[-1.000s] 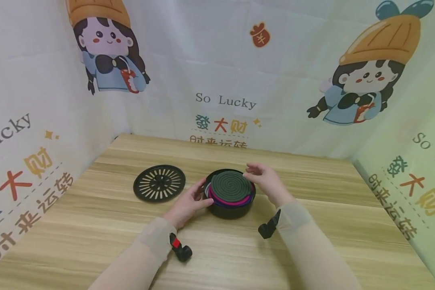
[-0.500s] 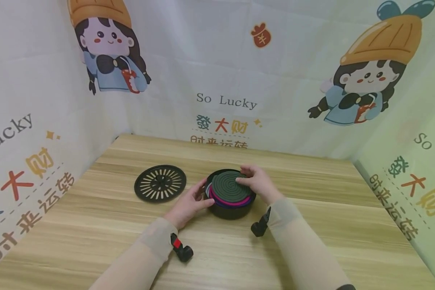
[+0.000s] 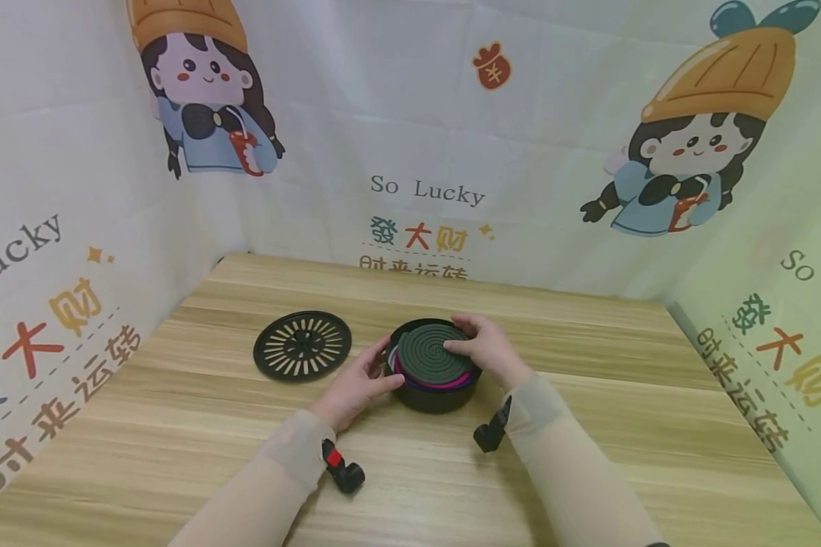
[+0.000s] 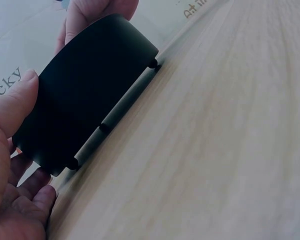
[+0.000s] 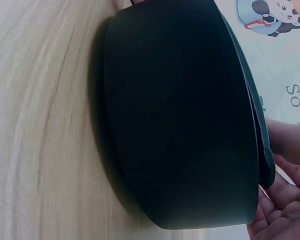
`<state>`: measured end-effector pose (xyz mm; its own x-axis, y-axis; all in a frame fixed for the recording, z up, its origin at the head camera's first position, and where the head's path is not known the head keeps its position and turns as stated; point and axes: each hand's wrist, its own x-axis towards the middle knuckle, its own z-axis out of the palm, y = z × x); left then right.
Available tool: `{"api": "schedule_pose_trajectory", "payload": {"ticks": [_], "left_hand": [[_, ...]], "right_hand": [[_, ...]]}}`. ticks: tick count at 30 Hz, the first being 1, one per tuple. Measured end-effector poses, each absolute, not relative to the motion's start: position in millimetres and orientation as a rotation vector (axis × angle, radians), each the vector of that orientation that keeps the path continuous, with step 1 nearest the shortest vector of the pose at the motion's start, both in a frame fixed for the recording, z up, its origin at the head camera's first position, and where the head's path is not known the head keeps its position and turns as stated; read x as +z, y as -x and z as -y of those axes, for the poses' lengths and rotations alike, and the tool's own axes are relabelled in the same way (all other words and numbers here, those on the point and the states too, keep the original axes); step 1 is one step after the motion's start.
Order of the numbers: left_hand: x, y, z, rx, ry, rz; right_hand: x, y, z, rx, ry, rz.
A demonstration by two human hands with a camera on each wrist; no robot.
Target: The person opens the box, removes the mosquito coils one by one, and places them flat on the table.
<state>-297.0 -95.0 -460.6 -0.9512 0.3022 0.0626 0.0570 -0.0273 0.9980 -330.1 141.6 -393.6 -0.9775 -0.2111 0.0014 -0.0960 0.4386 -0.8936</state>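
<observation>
A round black mosquito coil holder (image 3: pixel 431 401) stands on the wooden table, raised on small feet in the left wrist view. A dark green mosquito coil (image 3: pixel 426 355) lies at its top, with a magenta layer (image 3: pixel 445 384) showing under its front edge. My left hand (image 3: pixel 354 389) grips the holder's left side, thumb in front and fingers behind. At the coil's right edge, my right hand (image 3: pixel 487 351) pinches it, thumb on top; the coil's rim (image 5: pixel 266 167) stands slightly off the holder in the right wrist view.
A slotted black lid (image 3: pixel 304 343) lies flat on the table (image 3: pixel 588 342) left of the holder. Printed cloth (image 3: pixel 424 121) hangs behind the table and along both sides. Each wrist carries a small black camera (image 3: pixel 345 477).
My right hand has moved left from the holder's rim onto the coil, thumb now on its top. The green coil has shifted slightly, covering more of the magenta layer. The left hand stays put.
</observation>
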Motion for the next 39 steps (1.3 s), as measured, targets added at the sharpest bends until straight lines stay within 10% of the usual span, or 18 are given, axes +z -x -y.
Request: {"api": "schedule_pose_trajectory", "payload": {"ticks": [39], "left_hand": [[-460.1,297.8,95.7,2.096,-0.416,-2.049]], "right_hand": [[-379.5,319.9,-132.6,-1.671,0.256,-2.519]]}}
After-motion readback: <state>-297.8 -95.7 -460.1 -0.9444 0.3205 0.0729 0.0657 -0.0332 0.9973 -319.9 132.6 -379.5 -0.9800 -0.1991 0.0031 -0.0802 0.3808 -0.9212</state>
